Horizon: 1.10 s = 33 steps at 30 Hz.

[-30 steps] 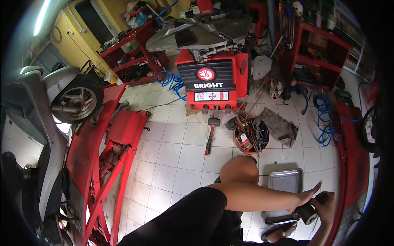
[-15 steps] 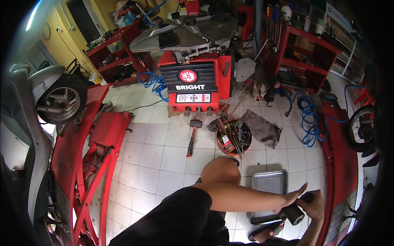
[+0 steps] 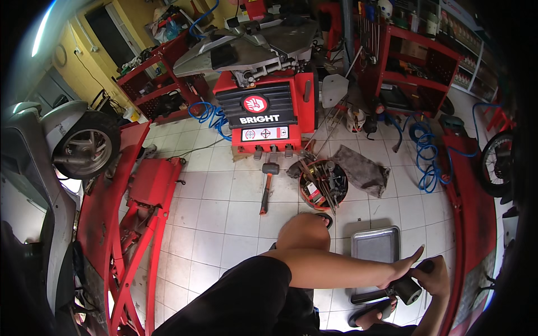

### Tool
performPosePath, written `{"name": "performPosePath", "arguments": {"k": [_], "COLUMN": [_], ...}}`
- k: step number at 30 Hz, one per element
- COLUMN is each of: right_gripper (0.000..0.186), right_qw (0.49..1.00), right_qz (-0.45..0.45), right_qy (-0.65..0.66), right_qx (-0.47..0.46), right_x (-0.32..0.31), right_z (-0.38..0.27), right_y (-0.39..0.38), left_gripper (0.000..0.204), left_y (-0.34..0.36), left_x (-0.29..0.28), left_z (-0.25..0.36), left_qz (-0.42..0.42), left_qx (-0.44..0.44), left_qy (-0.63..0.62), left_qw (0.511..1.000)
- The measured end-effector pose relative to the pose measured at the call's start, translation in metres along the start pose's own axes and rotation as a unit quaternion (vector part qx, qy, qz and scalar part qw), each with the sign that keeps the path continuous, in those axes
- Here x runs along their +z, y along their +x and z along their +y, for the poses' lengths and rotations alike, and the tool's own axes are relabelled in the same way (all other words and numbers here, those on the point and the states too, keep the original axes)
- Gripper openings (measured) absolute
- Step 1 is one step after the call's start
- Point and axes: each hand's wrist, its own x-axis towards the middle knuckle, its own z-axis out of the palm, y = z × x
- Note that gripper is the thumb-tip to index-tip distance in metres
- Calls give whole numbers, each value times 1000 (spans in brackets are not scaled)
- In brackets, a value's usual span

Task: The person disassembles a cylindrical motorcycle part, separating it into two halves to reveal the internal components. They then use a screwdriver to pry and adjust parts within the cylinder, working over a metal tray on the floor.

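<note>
A black pistol-shaped power tool, which looks like an impact wrench (image 3: 408,290), is held low at the right, over the floor beside a grey metal tray (image 3: 399,246). My right hand (image 3: 439,279) is closed round its handle, the thumb side toward the top. Reaching across from the left, my left hand (image 3: 400,271) is at the tool's front end. One of its digits sticks out straight; the others bend down by the nose and are mostly hidden. Whether a small part sits in those fingers does not show. The tray lies partly under my left forearm.
Ahead stands a red tyre-changing machine (image 3: 263,106). A rubber mallet (image 3: 267,187), a tub of tools (image 3: 322,187) and a dark cloth (image 3: 361,171) lie on the tiles. Red lifts flank me, the left ramp (image 3: 109,190) beside a scooter (image 3: 45,185). Blue hose (image 3: 428,159) coils at right.
The view has shifted slightly, so the floor things sit a little further right. Both hands keep nearly the same hold on the impact wrench.
</note>
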Motion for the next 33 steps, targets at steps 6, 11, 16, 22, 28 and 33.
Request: {"name": "performPosePath", "arguments": {"k": [6,11,16,22,28,33], "right_gripper": [32,30,28,41,49,38], "right_qw": [1000,989,999,997,999,985], "right_qz": [15,112,21,-9,2,65], "right_qy": [-15,44,3,3,8,162], "right_qx": [-6,-85,-38,-80,-49,14], "right_x": [1,6,-3,-18,-41,-73], "right_z": [-16,-15,-42,-9,-22,-16], "right_y": [1,-8,-9,12,26,-3], "left_gripper": [101,99,99,101,100,104], "left_y": [11,13,13,42,6,-1], "left_x": [0,-4,-9,-4,-16,-4], "left_z": [-1,-2,-7,5,42,51], "left_qz": [25,16,9,16,11,46], "left_qx": [5,4,4,9,117,118], "left_qy": [-24,-45,-47,-112,-69,-50], "left_qw": [999,999,999,994,991,991]}}
